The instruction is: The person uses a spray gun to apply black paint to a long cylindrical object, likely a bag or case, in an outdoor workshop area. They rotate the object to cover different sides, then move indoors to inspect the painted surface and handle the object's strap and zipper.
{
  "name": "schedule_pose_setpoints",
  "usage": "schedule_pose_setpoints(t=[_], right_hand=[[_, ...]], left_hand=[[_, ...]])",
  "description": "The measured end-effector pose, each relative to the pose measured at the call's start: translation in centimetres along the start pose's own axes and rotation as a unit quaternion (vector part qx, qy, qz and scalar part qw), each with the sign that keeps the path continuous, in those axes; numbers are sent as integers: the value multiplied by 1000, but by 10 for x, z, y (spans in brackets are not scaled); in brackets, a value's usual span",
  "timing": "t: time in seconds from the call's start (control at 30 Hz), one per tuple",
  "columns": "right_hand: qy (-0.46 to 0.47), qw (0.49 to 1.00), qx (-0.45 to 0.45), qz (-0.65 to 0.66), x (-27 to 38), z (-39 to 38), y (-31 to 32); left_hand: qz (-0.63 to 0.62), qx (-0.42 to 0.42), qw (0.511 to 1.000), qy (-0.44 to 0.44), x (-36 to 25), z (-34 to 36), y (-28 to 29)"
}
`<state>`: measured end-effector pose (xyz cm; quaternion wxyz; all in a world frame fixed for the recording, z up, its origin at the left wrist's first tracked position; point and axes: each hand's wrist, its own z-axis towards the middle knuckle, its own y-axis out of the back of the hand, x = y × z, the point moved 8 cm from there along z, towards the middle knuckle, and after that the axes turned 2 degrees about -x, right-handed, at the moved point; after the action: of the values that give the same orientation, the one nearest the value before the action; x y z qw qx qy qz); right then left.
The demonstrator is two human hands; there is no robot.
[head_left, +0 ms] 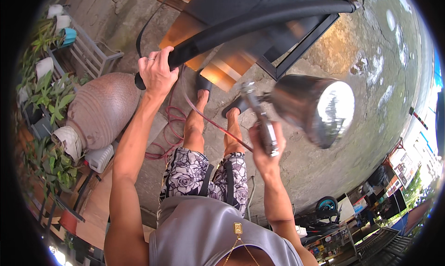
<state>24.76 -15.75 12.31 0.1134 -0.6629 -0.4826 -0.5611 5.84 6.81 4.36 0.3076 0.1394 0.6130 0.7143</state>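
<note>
A long, curved black tube crosses the upper view, and my left hand is closed round its lower end. My right hand grips a silver spray gun, blurred by motion, with a large metal cup at its right. A thin red hose runs up behind the gun and lies in loops on the concrete near my feet. Behind the tube are dark panels with orange patches and a black metal frame; whether the tube touches them I cannot tell.
At the left stand a big clay jar, a plastic jug, potted plants and a grey slatted rack. The lower right holds a cluttered shelf and a wheel. My feet are on cracked concrete.
</note>
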Motion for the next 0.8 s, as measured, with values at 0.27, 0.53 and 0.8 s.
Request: schedule_pose_setpoints(t=[0.27, 0.53, 0.8], right_hand=[[19, 1000, 10, -13, -21, 5, 3], [-68, 981, -167, 72, -31, 35, 71], [-85, 983, -127, 97, -39, 25, 57]], left_hand=[[19, -11, 1000, -1, 7, -5, -11], [16, -18, 1000, 5, 18, -14, -34], [6, 14, 996, 84, 31, -15, -46]])
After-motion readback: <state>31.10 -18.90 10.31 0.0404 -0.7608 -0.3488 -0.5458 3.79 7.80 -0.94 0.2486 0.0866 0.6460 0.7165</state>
